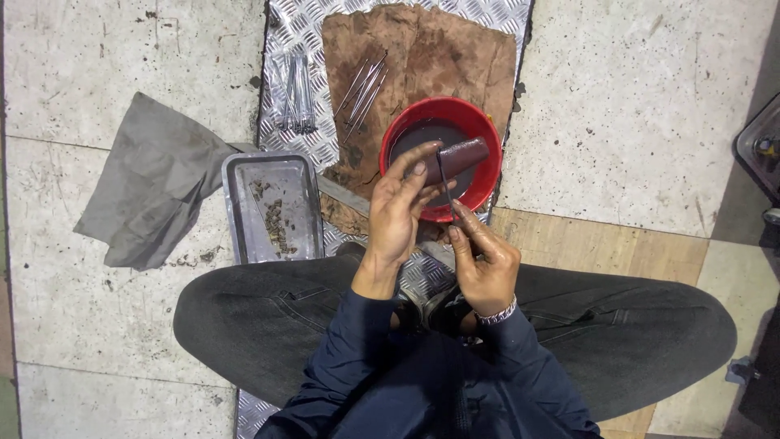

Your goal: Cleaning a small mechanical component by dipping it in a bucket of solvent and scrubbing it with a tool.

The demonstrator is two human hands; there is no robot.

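Your left hand (398, 213) grasps a brown sandpaper roll (457, 158) over the red bowl (481, 130); your right hand (485, 264) pinches a thin metal rod (443, 173).

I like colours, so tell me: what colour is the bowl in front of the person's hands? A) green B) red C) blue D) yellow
B: the round bowl just beyond the left hand and right hand is bright red, with dark liquid inside, standing on a piece of brown cardboard.
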